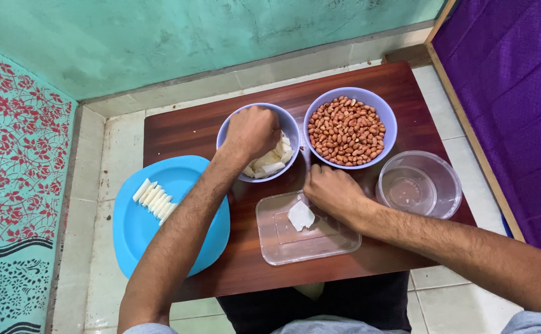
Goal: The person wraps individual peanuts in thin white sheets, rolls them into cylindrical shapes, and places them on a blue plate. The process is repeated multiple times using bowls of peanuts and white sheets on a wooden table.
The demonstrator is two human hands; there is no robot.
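Left hand (252,131) fingers curled into the centre bowl of white pieces (270,162), right hand (332,192) fingers closed, pinching a white piece (300,216) over the clear tray (295,244), bowl of peanuts (348,130) upper right

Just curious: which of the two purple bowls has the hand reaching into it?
The left bowl, holding pale white pieces; the left hand is inside it. The other bowl holds peanuts.
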